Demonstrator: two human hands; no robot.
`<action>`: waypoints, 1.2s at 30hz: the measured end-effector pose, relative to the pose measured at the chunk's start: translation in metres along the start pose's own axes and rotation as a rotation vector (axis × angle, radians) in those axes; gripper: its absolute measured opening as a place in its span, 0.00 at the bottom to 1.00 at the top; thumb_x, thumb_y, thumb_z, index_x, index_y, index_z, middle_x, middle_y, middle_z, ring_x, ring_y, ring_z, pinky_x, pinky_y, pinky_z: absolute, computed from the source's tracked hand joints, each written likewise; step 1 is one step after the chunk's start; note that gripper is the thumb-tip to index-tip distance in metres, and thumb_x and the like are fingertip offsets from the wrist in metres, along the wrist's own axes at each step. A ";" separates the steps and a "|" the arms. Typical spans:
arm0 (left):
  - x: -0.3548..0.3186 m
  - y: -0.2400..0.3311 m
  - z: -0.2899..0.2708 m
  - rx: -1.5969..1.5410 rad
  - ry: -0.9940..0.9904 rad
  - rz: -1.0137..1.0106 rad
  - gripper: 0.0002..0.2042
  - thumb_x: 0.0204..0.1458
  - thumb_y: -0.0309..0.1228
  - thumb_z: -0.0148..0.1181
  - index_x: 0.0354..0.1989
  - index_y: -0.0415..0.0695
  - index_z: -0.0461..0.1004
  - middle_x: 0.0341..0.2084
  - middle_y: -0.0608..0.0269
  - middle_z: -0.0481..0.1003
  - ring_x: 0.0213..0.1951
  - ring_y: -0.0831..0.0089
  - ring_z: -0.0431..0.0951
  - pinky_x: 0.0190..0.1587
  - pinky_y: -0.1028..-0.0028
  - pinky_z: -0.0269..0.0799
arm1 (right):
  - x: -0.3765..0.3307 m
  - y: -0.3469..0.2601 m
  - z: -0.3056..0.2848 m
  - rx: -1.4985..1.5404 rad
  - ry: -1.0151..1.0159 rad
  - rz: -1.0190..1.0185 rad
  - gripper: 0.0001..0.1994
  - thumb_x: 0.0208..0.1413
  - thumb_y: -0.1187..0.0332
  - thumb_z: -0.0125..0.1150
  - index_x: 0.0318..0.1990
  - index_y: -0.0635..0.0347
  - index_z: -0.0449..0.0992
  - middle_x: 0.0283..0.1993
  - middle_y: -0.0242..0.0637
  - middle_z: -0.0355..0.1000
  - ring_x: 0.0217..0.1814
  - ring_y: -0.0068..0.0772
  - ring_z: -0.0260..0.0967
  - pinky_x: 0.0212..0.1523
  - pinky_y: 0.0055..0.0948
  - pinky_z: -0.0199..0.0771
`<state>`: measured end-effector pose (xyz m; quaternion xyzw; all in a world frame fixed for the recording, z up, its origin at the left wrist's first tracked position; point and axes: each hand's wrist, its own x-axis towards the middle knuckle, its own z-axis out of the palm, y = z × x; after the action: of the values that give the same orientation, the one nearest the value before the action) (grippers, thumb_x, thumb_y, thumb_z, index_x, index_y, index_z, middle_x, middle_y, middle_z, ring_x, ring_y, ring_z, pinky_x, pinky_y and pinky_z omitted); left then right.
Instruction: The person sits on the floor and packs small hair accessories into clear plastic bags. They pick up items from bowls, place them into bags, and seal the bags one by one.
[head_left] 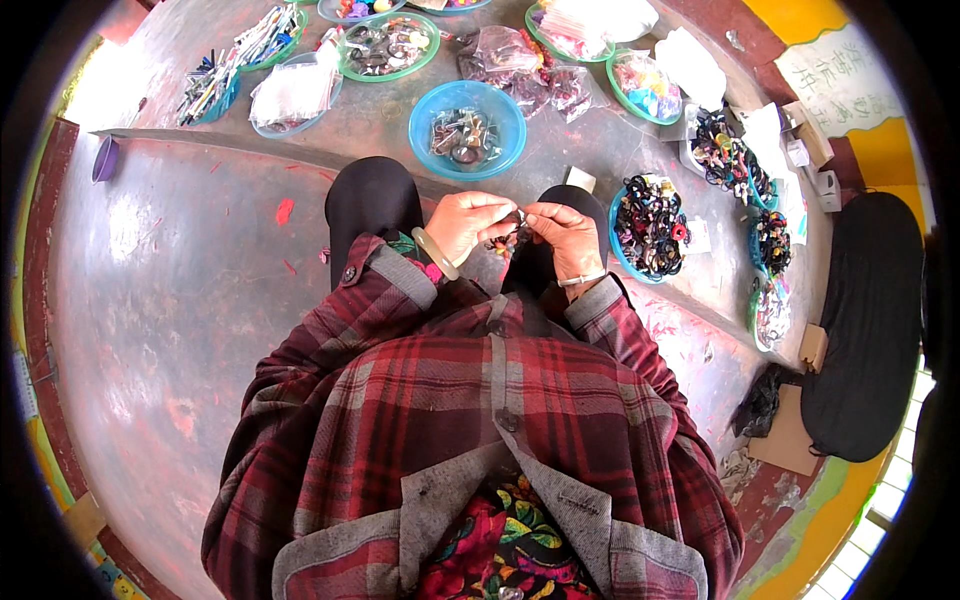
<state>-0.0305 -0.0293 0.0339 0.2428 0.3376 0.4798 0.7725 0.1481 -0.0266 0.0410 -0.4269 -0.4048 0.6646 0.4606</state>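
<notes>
Over my lap, my left hand [465, 228] and my right hand [568, 237] meet, both closed in a pinch. Between their fingertips is a small dark beaded piece [514, 218], with colourful bits like beads showing just under it. Its exact kind is too small to make out, and the fingers partly cover it. Nearest beyond my hands is a blue basin [468, 92] holding dark, shiny metal-looking pieces. To the right of my right knee, a blue basket [650, 228] is heaped with black and coloured hair ties.
Beyond sit green baskets [432, 38] of small goods, plastic bags [510, 70] of dark red pieces and a pile of pens [265, 38]. More hair ties [722, 150] lie at right, by a long black padded seat [862, 320]. A purple bowl [105, 160] is far left.
</notes>
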 end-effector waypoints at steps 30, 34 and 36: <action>0.003 0.001 -0.005 -0.159 -0.015 -0.132 0.10 0.52 0.27 0.52 0.38 0.32 0.69 0.36 0.56 0.72 0.39 0.69 0.73 0.48 0.72 0.70 | -0.001 0.002 -0.004 -0.131 -0.056 -0.129 0.09 0.45 0.85 0.50 0.30 0.65 0.77 0.31 0.34 0.71 0.35 0.23 0.68 0.38 0.20 0.66; 0.001 -0.002 -0.005 -0.096 -0.027 -0.090 0.09 0.51 0.26 0.53 0.36 0.32 0.70 0.35 0.57 0.72 0.39 0.70 0.74 0.47 0.72 0.71 | -0.001 0.003 -0.004 -0.135 -0.075 -0.132 0.10 0.45 0.86 0.50 0.30 0.65 0.77 0.32 0.34 0.71 0.36 0.24 0.68 0.39 0.20 0.66; 0.001 0.000 -0.003 -0.067 -0.021 -0.092 0.08 0.51 0.24 0.53 0.36 0.32 0.70 0.35 0.56 0.72 0.39 0.69 0.74 0.47 0.72 0.71 | -0.001 0.003 -0.004 -0.128 -0.067 -0.121 0.10 0.45 0.86 0.50 0.30 0.64 0.77 0.32 0.34 0.71 0.36 0.25 0.68 0.40 0.20 0.66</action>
<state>-0.0322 -0.0285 0.0318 0.2061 0.3241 0.4522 0.8050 0.1509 -0.0278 0.0375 -0.4076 -0.4867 0.6223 0.4580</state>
